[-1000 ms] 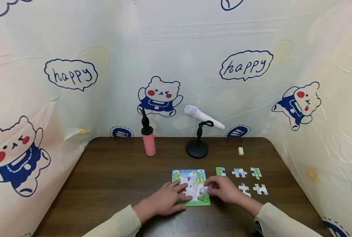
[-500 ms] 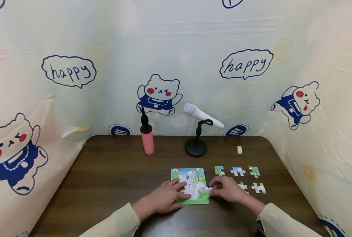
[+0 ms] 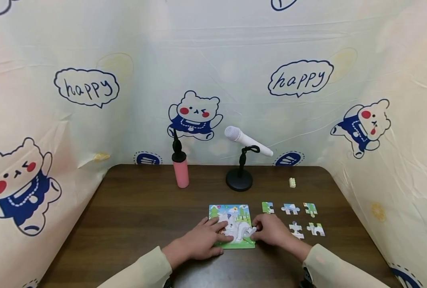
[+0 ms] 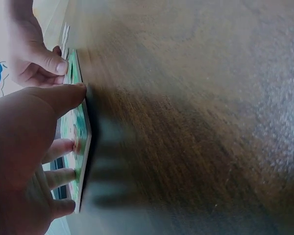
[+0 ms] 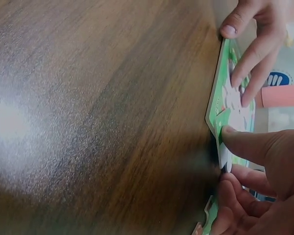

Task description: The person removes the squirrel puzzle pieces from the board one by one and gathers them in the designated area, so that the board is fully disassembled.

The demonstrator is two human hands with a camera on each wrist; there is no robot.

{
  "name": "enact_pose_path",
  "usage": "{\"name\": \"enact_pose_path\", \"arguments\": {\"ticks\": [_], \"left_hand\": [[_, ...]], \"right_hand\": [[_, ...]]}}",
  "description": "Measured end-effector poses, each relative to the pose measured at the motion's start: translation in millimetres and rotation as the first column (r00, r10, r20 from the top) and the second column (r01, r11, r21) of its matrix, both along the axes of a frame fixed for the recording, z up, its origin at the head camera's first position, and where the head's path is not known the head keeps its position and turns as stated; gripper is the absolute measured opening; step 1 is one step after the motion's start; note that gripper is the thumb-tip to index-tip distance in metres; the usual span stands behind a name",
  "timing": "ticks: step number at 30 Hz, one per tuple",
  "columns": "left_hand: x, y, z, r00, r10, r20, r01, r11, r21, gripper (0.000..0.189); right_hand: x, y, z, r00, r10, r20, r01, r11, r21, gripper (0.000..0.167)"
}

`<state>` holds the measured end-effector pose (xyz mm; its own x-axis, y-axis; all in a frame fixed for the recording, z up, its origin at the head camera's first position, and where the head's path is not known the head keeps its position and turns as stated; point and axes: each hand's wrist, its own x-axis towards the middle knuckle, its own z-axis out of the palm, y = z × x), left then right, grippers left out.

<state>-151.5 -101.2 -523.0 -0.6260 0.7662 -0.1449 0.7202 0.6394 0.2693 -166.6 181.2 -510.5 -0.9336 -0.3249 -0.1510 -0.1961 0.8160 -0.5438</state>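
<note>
A square picture puzzle (image 3: 240,218) with a white animal, trees and a green border lies on the table. Spread across its left side, my left hand (image 3: 199,241) presses down with extended fingers; in the left wrist view its thumb (image 4: 68,98) sits at the board's near edge. At the lower right corner, my right hand (image 3: 272,231) pinches a puzzle piece (image 5: 222,149) between thumb and fingers. That piece is tilted, partly over the board, with green and white on its face. Whether it sits in a slot cannot be told.
Several loose puzzle pieces, including a blue one (image 3: 290,209) and a white one (image 3: 316,229), lie right of the board. Behind stand a pink pump (image 3: 181,174) and a white microphone (image 3: 247,142) on a black stand (image 3: 239,180). A small cream block (image 3: 292,183) lies at back right.
My right hand shifts slightly at the board's right edge, and the pinched piece changes its angle. My left hand stays on the board.
</note>
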Motion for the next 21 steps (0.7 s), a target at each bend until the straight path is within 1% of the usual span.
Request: {"name": "enact_pose_path", "arguments": {"ticks": [6,11,14,17,19,21], "left_hand": [[1.0,0.0,-3.7,0.999,0.006,0.035,-0.007,1.0,0.024,0.047],[0.9,0.0,-3.8,0.998,0.012,0.063,-0.014,0.999,0.033,0.046],[0.9,-0.3,-2.1,0.997,0.003,0.078,-0.006,0.999,0.049,0.046],[0.6,-0.5,-1.9,0.996,-0.006,0.093,0.001,0.998,0.063,0.049],[-0.3,-0.9,-2.2,0.997,0.007,0.077,-0.012,0.998,0.063,0.053],[-2.2,-1.6,-2.1,0.998,0.051,0.039,-0.053,0.997,0.055,0.057]], "right_hand": [[-0.2,-1,0.3,1.0,-0.027,0.009,0.027,1.0,-0.005,0.025],[0.8,-2,1.5,0.999,-0.035,0.016,0.036,0.997,-0.07,0.026],[1.5,-1,1.8,1.0,-0.019,0.019,0.021,0.994,-0.112,0.026],[2.6,4,2.6,1.0,0.0,0.005,0.001,0.99,-0.144,0.026],[3.6,10,3.5,1.0,0.006,-0.016,-0.008,0.987,-0.162,0.026],[4.4,20,5.2,0.999,0.012,-0.047,-0.02,0.984,-0.178,0.025]]}}
